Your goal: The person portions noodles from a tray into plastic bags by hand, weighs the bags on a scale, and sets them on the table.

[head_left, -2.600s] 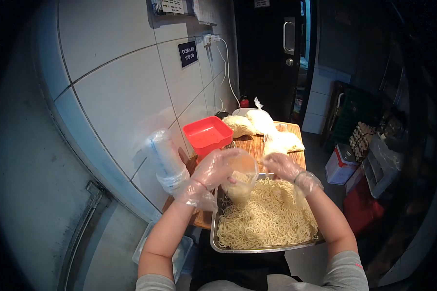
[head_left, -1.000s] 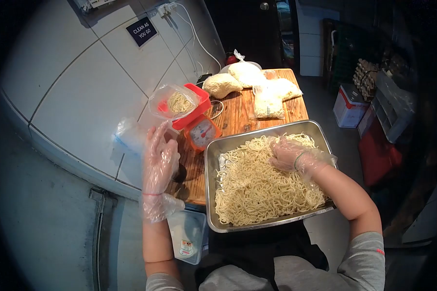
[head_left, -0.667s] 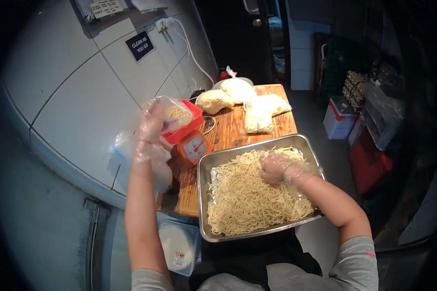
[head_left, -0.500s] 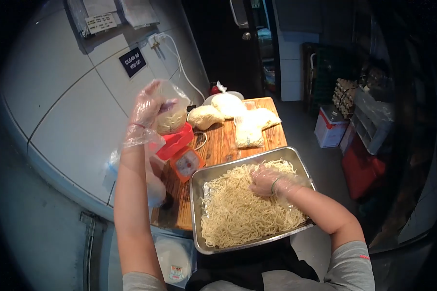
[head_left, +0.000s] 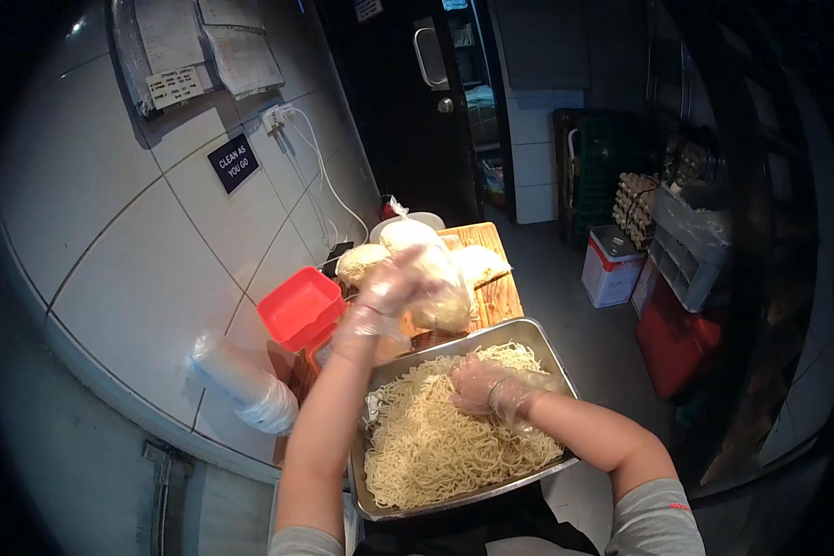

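My left hand [head_left: 400, 283], in a clear plastic glove and slightly blurred, grips the top of a clear plastic bag [head_left: 443, 301] with pale noodles in it. It hangs just past the far side of a metal tray [head_left: 549, 348]. My right hand [head_left: 480, 384], also gloved, has its fingers curled into the heap of noodles [head_left: 449, 454] that fills the tray; the fingertips are buried. A red plastic container [head_left: 301, 309] sits beside my left forearm, which mostly hides the orange scale.
More filled noodle bags [head_left: 360, 264] lie on the wooden table [head_left: 500, 295]. A roll of plastic bags [head_left: 246, 385] is by the tiled wall. Right of the table stand a white-and-red tin [head_left: 613, 269], egg trays [head_left: 636, 199], a grey rack [head_left: 690, 246] and a red box [head_left: 678, 347].
My left hand has carried the noodle bag rightward, away from the red container, towards the tray's far side. My right hand stays in the noodles. The view has shifted slightly.
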`<action>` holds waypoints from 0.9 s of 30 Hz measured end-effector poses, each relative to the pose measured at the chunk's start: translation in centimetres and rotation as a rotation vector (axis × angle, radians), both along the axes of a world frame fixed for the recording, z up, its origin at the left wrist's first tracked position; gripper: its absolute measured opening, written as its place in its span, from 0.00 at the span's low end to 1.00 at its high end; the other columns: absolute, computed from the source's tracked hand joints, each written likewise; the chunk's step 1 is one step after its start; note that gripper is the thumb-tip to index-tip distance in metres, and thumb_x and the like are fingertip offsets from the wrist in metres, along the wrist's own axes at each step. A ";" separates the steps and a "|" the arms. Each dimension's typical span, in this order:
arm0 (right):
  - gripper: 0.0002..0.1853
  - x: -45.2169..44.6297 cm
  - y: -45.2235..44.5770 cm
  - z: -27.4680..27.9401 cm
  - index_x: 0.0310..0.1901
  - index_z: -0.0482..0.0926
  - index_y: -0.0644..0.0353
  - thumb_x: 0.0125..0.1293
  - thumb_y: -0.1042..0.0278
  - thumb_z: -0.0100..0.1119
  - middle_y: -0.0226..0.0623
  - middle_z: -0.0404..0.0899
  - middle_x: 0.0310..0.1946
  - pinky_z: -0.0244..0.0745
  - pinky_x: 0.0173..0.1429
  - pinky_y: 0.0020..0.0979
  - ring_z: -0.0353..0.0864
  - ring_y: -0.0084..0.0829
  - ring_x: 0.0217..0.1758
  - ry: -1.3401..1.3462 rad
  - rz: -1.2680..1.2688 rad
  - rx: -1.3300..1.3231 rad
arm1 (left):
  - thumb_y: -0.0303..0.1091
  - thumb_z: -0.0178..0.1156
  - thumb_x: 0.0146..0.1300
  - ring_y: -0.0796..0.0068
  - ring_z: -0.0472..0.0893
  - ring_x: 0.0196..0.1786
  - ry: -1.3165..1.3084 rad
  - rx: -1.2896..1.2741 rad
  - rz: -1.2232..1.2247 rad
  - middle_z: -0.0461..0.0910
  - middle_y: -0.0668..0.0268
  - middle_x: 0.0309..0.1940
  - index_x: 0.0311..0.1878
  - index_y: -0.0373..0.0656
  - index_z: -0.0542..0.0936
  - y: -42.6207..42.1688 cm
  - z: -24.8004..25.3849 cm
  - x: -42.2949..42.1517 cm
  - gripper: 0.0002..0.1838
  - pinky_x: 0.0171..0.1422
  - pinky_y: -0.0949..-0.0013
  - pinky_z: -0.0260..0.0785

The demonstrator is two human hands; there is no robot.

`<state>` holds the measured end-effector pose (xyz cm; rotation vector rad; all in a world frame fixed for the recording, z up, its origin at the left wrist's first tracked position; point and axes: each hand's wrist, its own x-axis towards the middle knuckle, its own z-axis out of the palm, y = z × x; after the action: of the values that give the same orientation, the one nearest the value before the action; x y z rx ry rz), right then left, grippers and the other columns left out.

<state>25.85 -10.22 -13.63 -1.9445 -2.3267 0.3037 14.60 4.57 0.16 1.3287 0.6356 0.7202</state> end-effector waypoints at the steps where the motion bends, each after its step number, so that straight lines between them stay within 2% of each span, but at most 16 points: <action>1: 0.26 0.0 0.0 -0.2 0.49 0.83 0.66 0.68 0.47 0.53 0.56 0.81 0.52 0.75 0.62 0.48 0.78 0.51 0.59 0.004 -0.004 0.004 | 0.17 0.56 0.62 0.68 0.86 0.39 0.065 0.004 -0.011 0.81 0.57 0.49 0.68 0.33 0.70 -0.7 -0.7 1.0 0.28 0.48 0.69 0.84; 3: 0.26 0.2 0.5 -1.5 0.50 0.82 0.66 0.67 0.48 0.53 0.57 0.80 0.53 0.74 0.63 0.47 0.78 0.51 0.59 0.006 -0.014 0.013 | 0.15 0.51 0.62 0.65 0.87 0.43 0.094 0.042 -0.097 0.80 0.53 0.49 0.71 0.32 0.65 -1.0 -1.9 2.4 0.31 0.49 0.67 0.84; 5: 0.27 -0.1 0.4 -0.5 0.52 0.81 0.66 0.67 0.48 0.53 0.58 0.79 0.54 0.73 0.65 0.47 0.78 0.51 0.60 0.015 -0.035 -0.079 | 0.17 0.52 0.62 0.64 0.87 0.44 0.073 -0.014 -0.083 0.77 0.50 0.55 0.72 0.32 0.63 0.3 -1.8 3.4 0.32 0.50 0.66 0.84; 8: 0.28 -0.2 0.3 0.0 0.56 0.78 0.65 0.68 0.47 0.52 0.56 0.79 0.53 0.72 0.65 0.46 0.78 0.51 0.58 -0.022 -0.010 -0.065 | 0.22 0.56 0.63 0.59 0.85 0.51 0.015 0.032 0.067 0.73 0.47 0.62 0.73 0.31 0.62 4.8 -5.0 4.3 0.33 0.55 0.63 0.81; 10: 0.29 -0.4 0.0 1.2 0.57 0.78 0.64 0.67 0.46 0.53 0.55 0.79 0.54 0.72 0.65 0.46 0.78 0.50 0.58 -0.019 -0.043 -0.105 | 0.25 0.58 0.65 0.55 0.81 0.58 0.271 0.642 0.093 0.68 0.47 0.67 0.74 0.31 0.61 10.0 -9.8 4.1 0.34 0.59 0.62 0.78; 12: 0.30 -0.3 -0.5 2.3 0.57 0.77 0.64 0.67 0.44 0.54 0.54 0.79 0.54 0.72 0.65 0.46 0.78 0.49 0.59 0.015 -0.084 -0.150 | 0.27 0.59 0.65 0.51 0.75 0.66 0.355 0.982 0.125 0.63 0.47 0.72 0.73 0.32 0.62 7.8 -9.3 2.8 0.33 0.64 0.60 0.75; 13: 0.30 0.5 0.3 2.9 0.58 0.77 0.63 0.67 0.44 0.54 0.53 0.78 0.56 0.71 0.66 0.46 0.78 0.48 0.60 0.019 0.028 -0.257 | 0.28 0.60 0.66 0.49 0.71 0.69 0.390 1.149 0.164 0.61 0.47 0.74 0.72 0.32 0.63 6.6 -9.0 2.1 0.33 0.66 0.60 0.73; 14: 0.29 2.0 1.7 3.8 0.59 0.77 0.63 0.68 0.45 0.54 0.52 0.78 0.57 0.71 0.67 0.46 0.78 0.47 0.61 0.021 0.141 -0.363 | 0.28 0.59 0.65 0.49 0.69 0.71 0.206 0.920 0.074 0.59 0.46 0.75 0.71 0.32 0.65 5.3 -8.5 1.3 0.31 0.67 0.60 0.73; 16: 0.26 4.8 1.0 5.9 0.60 0.77 0.60 0.70 0.48 0.55 0.44 0.80 0.59 0.73 0.66 0.40 0.80 0.37 0.60 0.213 0.139 -0.229 | 0.27 0.59 0.64 0.47 0.67 0.72 0.097 0.813 0.023 0.56 0.45 0.76 0.70 0.34 0.68 1.6 -6.7 -1.2 0.30 0.67 0.60 0.73; 18: 0.23 9.0 2.9 6.3 0.60 0.78 0.58 0.71 0.52 0.56 0.38 0.83 0.53 0.76 0.61 0.36 0.83 0.33 0.53 0.447 0.204 -0.177 | 0.27 0.59 0.64 0.46 0.68 0.72 0.235 1.033 0.089 0.56 0.43 0.75 0.70 0.36 0.69 -3.0 -4.6 -4.9 0.29 0.66 0.60 0.74; 19: 0.22 10.4 3.6 6.8 0.60 0.80 0.58 0.70 0.55 0.60 0.39 0.84 0.53 0.78 0.60 0.35 0.84 0.32 0.53 0.628 -0.018 -0.292 | 0.27 0.59 0.64 0.46 0.68 0.72 0.303 1.125 0.118 0.57 0.42 0.75 0.70 0.37 0.69 -4.8 -4.2 -7.2 0.29 0.65 0.59 0.74; 20: 0.17 10.7 3.5 9.5 0.56 0.83 0.58 0.70 0.61 0.60 0.35 0.87 0.46 0.81 0.53 0.33 0.85 0.26 0.49 0.593 -0.115 -0.270 | 0.28 0.60 0.63 0.45 0.67 0.72 0.356 1.024 0.095 0.56 0.41 0.75 0.69 0.37 0.70 -6.2 -4.4 -9.7 0.29 0.66 0.58 0.72; 21: 0.16 12.1 5.3 8.3 0.53 0.85 0.57 0.66 0.64 0.61 0.34 0.88 0.42 0.82 0.48 0.32 0.86 0.24 0.44 0.649 -0.226 -0.252 | 0.29 0.60 0.63 0.43 0.66 0.73 0.408 0.921 0.074 0.56 0.40 0.75 0.68 0.38 0.70 -7.6 -5.1 -12.1 0.29 0.68 0.57 0.71; 23: 0.17 14.4 9.4 4.8 0.52 0.86 0.57 0.60 0.66 0.64 0.39 0.88 0.42 0.82 0.48 0.33 0.87 0.29 0.44 0.541 -0.343 -0.105 | 0.30 0.63 0.60 0.41 0.64 0.74 0.590 0.882 0.115 0.57 0.41 0.74 0.64 0.40 0.75 -10.4 -7.1 -16.0 0.27 0.71 0.54 0.66; 26: 0.17 14.4 13.3 0.5 0.47 0.87 0.59 0.54 0.68 0.66 0.44 0.87 0.41 0.81 0.48 0.34 0.88 0.36 0.44 0.119 -0.267 0.059 | 0.28 0.64 0.54 0.44 0.65 0.74 0.677 0.892 0.189 0.59 0.42 0.74 0.60 0.41 0.79 -13.9 -10.1 -18.7 0.26 0.71 0.55 0.65; 27: 0.17 13.9 13.7 0.3 0.46 0.87 0.59 0.53 0.68 0.66 0.45 0.87 0.40 0.81 0.47 0.35 0.88 0.38 0.44 0.113 -0.276 0.004 | 0.28 0.64 0.54 0.44 0.65 0.74 0.698 0.941 0.211 0.60 0.43 0.74 0.58 0.41 0.80 -14.4 -11.4 -19.3 0.25 0.72 0.55 0.64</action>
<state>39.74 3.50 -13.29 -2.1509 -1.9573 0.3728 -4.68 -9.83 -11.25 2.4626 1.0625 0.7491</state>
